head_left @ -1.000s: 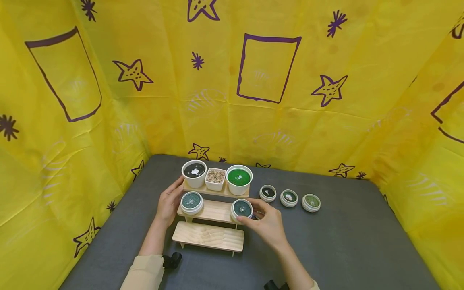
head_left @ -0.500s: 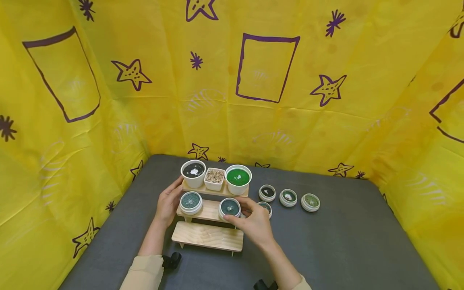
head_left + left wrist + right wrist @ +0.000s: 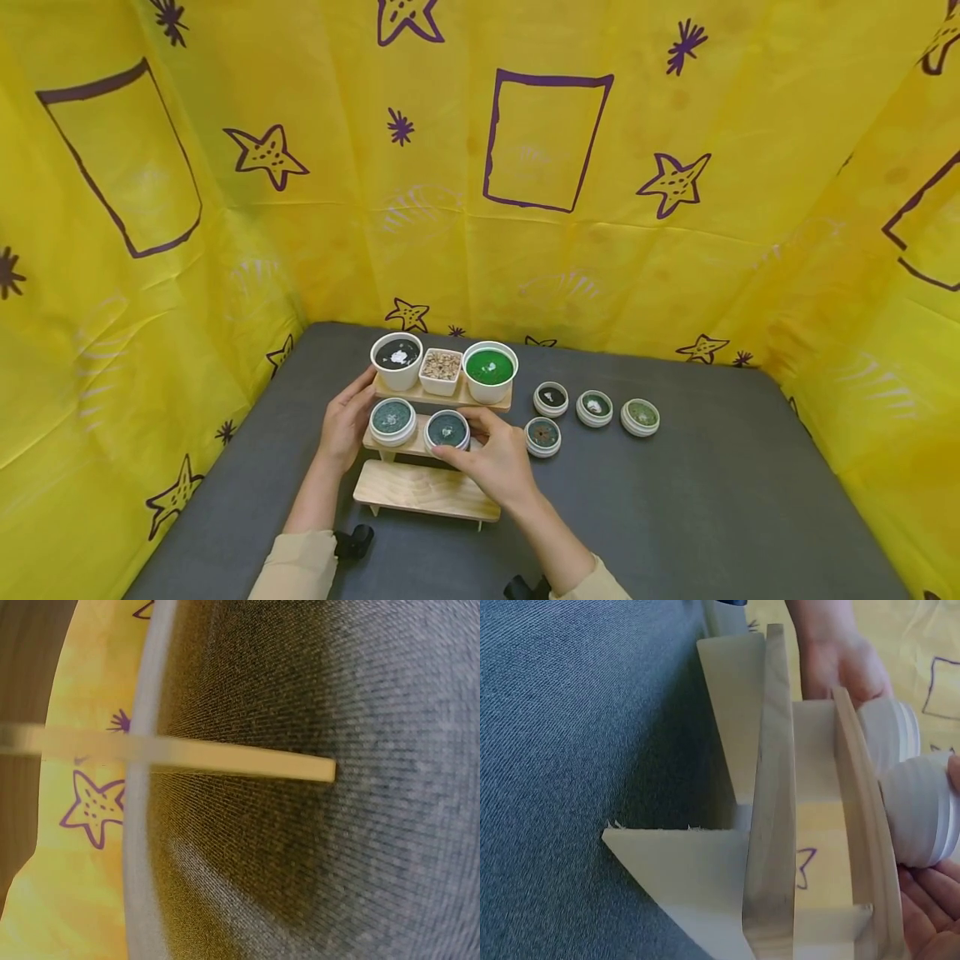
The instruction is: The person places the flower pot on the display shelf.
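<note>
Head view: held jar [image 3: 447, 429], where?
– Over the stand's [image 3: 426, 489] middle tier, 3 o'clock of the other jar [image 3: 392, 419]. Right hand [image 3: 497, 457] pinches its side.
– Handling?
– Probably light, stiff, smooth; grip opposite walls, keep level.
– Left hand [image 3: 347, 423]?
– Stand's 9 o'clock; grip, can't tell.
</note>
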Demonstrator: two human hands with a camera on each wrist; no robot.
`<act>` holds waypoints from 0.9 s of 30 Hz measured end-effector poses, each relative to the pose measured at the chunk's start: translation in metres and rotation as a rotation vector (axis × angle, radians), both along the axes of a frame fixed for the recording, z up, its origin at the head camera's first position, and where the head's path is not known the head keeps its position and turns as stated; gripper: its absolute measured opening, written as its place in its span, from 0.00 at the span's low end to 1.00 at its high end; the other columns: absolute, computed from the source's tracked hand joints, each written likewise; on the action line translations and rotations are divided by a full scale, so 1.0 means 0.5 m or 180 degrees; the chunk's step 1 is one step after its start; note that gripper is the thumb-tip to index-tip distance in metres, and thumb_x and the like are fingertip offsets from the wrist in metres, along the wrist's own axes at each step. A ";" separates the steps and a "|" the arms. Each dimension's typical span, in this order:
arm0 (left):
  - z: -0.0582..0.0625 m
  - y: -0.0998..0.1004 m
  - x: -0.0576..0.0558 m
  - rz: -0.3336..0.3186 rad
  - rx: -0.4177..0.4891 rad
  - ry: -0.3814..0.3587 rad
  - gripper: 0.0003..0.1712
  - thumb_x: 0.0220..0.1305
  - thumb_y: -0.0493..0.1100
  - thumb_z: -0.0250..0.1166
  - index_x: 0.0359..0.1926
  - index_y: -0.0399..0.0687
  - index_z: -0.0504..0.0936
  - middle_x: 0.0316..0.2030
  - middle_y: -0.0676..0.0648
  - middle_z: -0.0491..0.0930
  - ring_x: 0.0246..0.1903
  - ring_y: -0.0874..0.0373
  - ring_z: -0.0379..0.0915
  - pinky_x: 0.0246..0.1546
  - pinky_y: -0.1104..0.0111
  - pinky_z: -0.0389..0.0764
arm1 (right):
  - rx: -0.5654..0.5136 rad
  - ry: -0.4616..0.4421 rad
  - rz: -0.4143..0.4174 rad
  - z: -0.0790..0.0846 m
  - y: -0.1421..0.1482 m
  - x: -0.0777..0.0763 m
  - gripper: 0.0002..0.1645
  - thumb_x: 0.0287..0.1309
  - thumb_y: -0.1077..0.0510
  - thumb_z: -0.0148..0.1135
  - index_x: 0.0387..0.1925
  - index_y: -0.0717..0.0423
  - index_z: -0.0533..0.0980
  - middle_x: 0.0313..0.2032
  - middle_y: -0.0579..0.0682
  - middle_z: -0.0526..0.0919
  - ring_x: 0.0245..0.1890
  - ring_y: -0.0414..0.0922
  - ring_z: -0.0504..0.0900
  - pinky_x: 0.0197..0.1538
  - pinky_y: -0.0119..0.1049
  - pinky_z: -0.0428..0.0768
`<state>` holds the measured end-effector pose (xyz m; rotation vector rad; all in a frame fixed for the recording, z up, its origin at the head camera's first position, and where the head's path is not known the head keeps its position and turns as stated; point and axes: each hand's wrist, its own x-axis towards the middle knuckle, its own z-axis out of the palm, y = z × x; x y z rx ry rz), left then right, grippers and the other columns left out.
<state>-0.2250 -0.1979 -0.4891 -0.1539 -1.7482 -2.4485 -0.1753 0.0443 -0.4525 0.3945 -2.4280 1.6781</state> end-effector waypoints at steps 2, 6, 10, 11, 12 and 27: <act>0.000 -0.001 0.000 -0.0015 0.0014 0.0002 0.23 0.75 0.35 0.49 0.50 0.72 0.80 0.49 0.69 0.82 0.49 0.75 0.79 0.53 0.82 0.77 | 0.0017 0.0014 0.0006 0.001 -0.005 -0.001 0.33 0.36 0.49 0.83 0.48 0.52 0.82 0.42 0.53 0.89 0.46 0.44 0.88 0.50 0.35 0.86; 0.000 -0.002 0.000 -0.0030 0.0030 0.0015 0.23 0.75 0.35 0.49 0.50 0.72 0.80 0.49 0.69 0.82 0.49 0.75 0.79 0.53 0.82 0.77 | 0.0119 0.0059 -0.0021 0.000 -0.011 -0.002 0.34 0.37 0.47 0.83 0.49 0.51 0.81 0.42 0.52 0.90 0.46 0.44 0.88 0.50 0.35 0.86; 0.000 -0.002 0.000 -0.0026 0.0030 0.0025 0.22 0.75 0.35 0.49 0.50 0.72 0.80 0.49 0.69 0.82 0.49 0.75 0.79 0.52 0.82 0.77 | 0.0252 0.0128 -0.0076 -0.001 -0.015 -0.006 0.34 0.37 0.46 0.82 0.49 0.51 0.81 0.41 0.51 0.90 0.45 0.42 0.89 0.48 0.34 0.86; 0.000 -0.002 0.000 -0.0024 0.0029 0.0025 0.22 0.75 0.35 0.49 0.50 0.72 0.80 0.49 0.69 0.82 0.49 0.75 0.79 0.53 0.82 0.77 | 0.0275 0.0143 -0.0085 -0.001 -0.016 -0.007 0.34 0.37 0.46 0.82 0.49 0.51 0.81 0.41 0.51 0.90 0.45 0.42 0.89 0.48 0.34 0.86; -0.001 -0.002 0.000 -0.0023 0.0032 0.0026 0.22 0.75 0.36 0.49 0.50 0.71 0.80 0.49 0.69 0.82 0.49 0.75 0.79 0.53 0.82 0.77 | 0.0298 0.0164 -0.0091 -0.001 -0.017 -0.008 0.34 0.37 0.46 0.82 0.49 0.51 0.81 0.41 0.51 0.90 0.44 0.42 0.89 0.47 0.33 0.86; -0.001 -0.001 0.000 0.0003 -0.0012 -0.0010 0.21 0.75 0.37 0.49 0.52 0.71 0.79 0.49 0.70 0.82 0.49 0.75 0.79 0.53 0.82 0.77 | 0.0406 0.0292 -0.0214 -0.001 -0.026 -0.010 0.34 0.37 0.47 0.83 0.48 0.52 0.79 0.41 0.50 0.90 0.43 0.41 0.89 0.46 0.32 0.86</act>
